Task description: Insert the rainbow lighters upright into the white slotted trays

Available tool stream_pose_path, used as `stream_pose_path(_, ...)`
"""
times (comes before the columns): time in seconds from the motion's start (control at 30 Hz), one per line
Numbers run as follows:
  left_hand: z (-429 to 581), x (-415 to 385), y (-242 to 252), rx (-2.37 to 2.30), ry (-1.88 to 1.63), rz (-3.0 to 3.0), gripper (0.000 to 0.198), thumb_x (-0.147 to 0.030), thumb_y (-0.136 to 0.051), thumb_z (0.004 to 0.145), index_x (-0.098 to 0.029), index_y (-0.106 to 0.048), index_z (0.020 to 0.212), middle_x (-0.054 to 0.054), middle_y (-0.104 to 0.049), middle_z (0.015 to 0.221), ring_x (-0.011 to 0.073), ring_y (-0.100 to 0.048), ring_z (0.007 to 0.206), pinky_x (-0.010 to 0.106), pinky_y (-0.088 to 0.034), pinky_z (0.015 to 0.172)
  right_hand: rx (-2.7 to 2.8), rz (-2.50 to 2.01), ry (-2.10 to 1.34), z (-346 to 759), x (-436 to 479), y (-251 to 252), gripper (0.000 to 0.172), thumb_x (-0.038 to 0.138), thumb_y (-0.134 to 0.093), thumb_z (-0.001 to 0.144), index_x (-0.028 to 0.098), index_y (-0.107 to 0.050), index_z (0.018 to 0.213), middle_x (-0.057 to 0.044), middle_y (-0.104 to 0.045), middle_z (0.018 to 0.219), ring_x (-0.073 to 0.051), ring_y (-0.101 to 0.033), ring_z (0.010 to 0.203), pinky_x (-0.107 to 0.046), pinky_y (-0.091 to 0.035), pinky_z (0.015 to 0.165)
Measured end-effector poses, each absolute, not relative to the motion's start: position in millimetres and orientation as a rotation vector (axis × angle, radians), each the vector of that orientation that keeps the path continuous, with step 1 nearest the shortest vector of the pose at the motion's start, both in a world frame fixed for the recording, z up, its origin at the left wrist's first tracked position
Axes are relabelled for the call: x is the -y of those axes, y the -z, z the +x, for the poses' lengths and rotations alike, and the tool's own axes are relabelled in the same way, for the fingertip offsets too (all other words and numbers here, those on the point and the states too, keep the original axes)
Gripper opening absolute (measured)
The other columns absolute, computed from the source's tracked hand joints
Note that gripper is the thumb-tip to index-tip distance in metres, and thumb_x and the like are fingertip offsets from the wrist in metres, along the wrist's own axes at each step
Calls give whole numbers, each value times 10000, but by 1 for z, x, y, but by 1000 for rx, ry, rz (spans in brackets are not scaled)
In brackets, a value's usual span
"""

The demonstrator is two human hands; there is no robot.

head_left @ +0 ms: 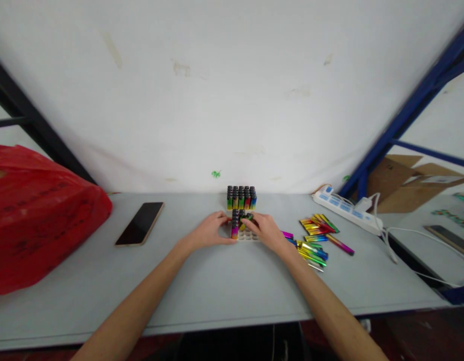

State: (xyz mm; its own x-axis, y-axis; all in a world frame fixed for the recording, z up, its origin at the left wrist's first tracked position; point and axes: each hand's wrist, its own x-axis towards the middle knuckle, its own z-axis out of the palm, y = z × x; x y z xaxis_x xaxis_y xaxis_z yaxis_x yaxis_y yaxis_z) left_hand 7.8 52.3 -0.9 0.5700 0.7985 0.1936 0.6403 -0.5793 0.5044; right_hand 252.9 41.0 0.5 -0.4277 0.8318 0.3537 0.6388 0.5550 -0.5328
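Right fingers (252,226) tight on tube (243,224), long axis aslant (black end up-right); left fingers (217,216) parted at tray (249,237).

Glossy, dark-topped tubes (235,228) stand upright in a pale celled tray (249,235).

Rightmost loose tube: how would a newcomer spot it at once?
On the table, right side, find the power strip. In front of it lie the loose tubes. The purple-and-orange tube juts furthest right, beyond its yellow, red and blue neighbours.
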Motion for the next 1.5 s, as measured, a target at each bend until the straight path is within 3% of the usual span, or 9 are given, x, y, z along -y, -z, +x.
stream_pose_path(0.23,6,-53,3,-1159,-582,2433,585,-573,-867,721,-172,-744,1128,101,-684,1097,314,-644,1036,402,-526,942,2354,-1362,-348,254,-41,-3,412,519,-464,1093,163,-667,1049,-110,-768,904,-224,-711,800,-288,-471,734)
stream_pose_path(0.53,7,-54,2,-1165,-615,2413,573,-572,-885,685,-181,-755,1083,113,-698,1120,326,-662,1043,435,-542,964,2460,-1567,-270,242,-31,-17,439,534,-408,1103,172,-642,1184,-148,-787,1056,-268,-750,944,-303,-487,768)
stream_pose_path(0.77,7,-53,1,-1174,-614,2407,556,-555,-878,701,-182,-748,1092,113,-701,1136,325,-662,1070,428,-541,985,2456,-1511,-276,254,-25,-27,456,588,-482,1064,190,-704,1068,-115,-783,981,-235,-728,883,-290,-470,772)
stream_pose_path(0.9,7,-52,0,-1175,-601,2411,578,-586,-867,706,-175,-743,1093,112,-690,1135,318,-658,1057,424,-542,981,2403,-1454,-430,288,-28,-31,322,457,-560,1062,181,-726,1075,-85,-779,924,-197,-707,816,-276,-469,759)
stream_pose_path(1.07,7,-54,0,-1175,-559,2415,596,-593,-862,710,-148,-742,1089,131,-689,1128,336,-652,1063,444,-537,982,2340,-1594,-720,334,-29,-40,164,313,-735,917,188,-765,1020,-60,-781,882,-213,-715,797,-286,-491,722)
stream_pose_path(1.23,6,-55,2,-1157,-588,2400,602,-585,-872,697,-167,-743,1110,120,-695,1131,332,-647,1064,443,-532,983,2401,-1670,-584,351,-14,-48,196,279,-800,822,207,-770,1001,-71,-769,985,-249,-701,919,-317,-483,804)
stream_pose_path(1.37,7,-54,1,-1166,-582,2393,617,-567,-878,697,-161,-739,1140,121,-693,1144,329,-647,1074,440,-525,995,2462,-1786,-434,348,-5,-46,228,188,-746,831,191,-756,1059,-98,-740,1075,-258,-690,983,-319,-460,857)
stream_pose_path(1.5,8,-53,-1,-1172,-547,2421,615,-566,-867,717,-153,-739,1154,122,-696,1133,333,-651,1081,422,-524,991,2513,-1774,-356,342,-3,-42,182,230,-729,870,174,-746,1042,-107,-729,1055,-252,-688,957,-308,-454,840)
